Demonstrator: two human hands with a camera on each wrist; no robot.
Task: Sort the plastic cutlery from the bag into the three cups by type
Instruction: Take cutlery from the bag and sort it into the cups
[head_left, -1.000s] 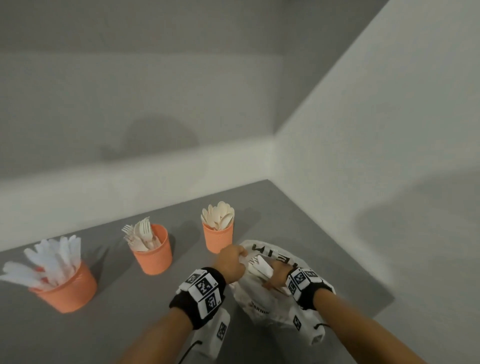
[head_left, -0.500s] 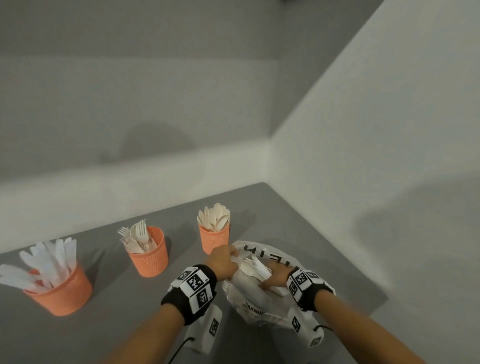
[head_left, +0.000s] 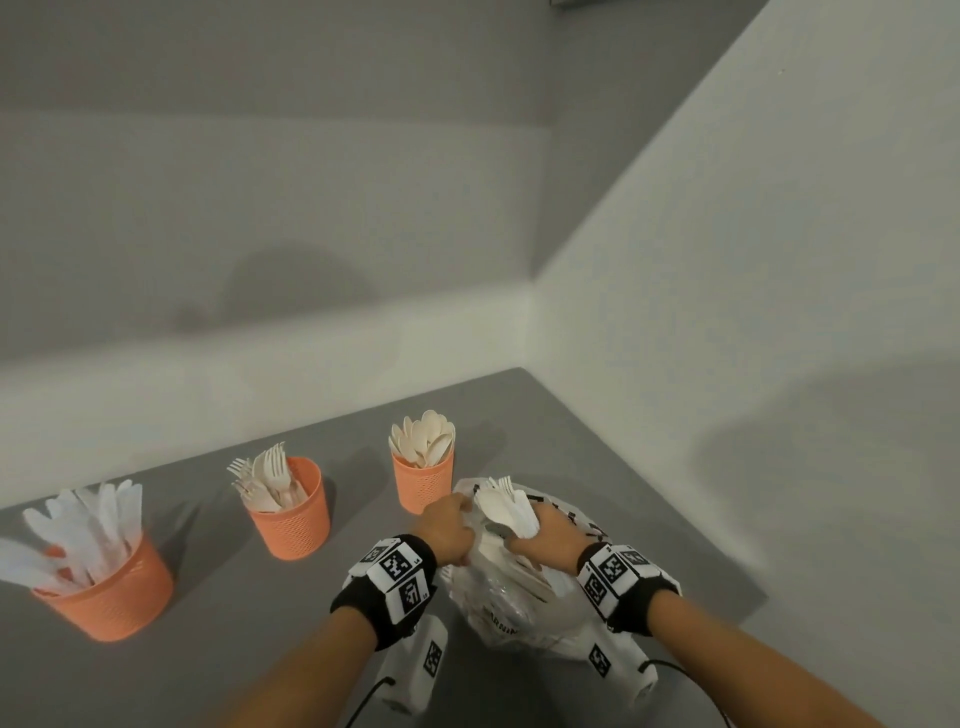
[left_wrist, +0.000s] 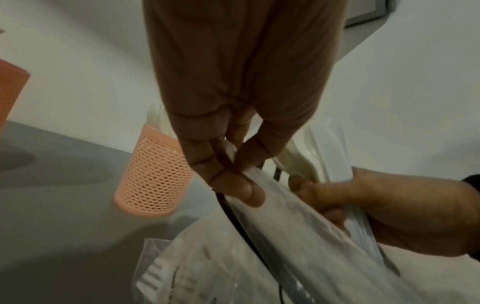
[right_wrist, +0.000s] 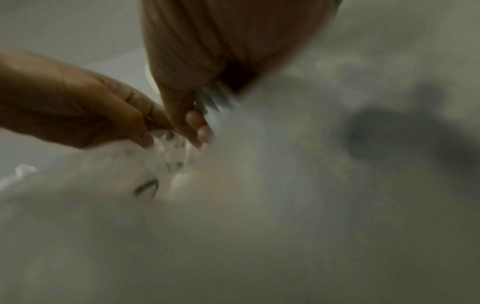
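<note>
A clear plastic bag (head_left: 524, 613) with black print lies on the grey table in front of me. My left hand (head_left: 449, 530) pinches the bag's rim (left_wrist: 249, 174) between thumb and fingers. My right hand (head_left: 545, 538) grips a bundle of white cutlery (head_left: 506, 506) that sticks up out of the bag's mouth, fork tines on top. Three orange mesh cups stand in a row: the knife cup (head_left: 111, 597) at the left, the fork cup (head_left: 293, 514) in the middle, the spoon cup (head_left: 423, 480) just beyond my left hand. The right wrist view is blurred.
White walls close the table's corner behind the cups and along the right side. The table's right edge (head_left: 675, 514) runs close past the bag. Bare grey tabletop (head_left: 218, 649) lies in front of the knife and fork cups.
The right hand has drawn the cutlery bundle up and further out of the bag's mouth. The left hand stays pinched on the rim. The head view has shifted slightly.
</note>
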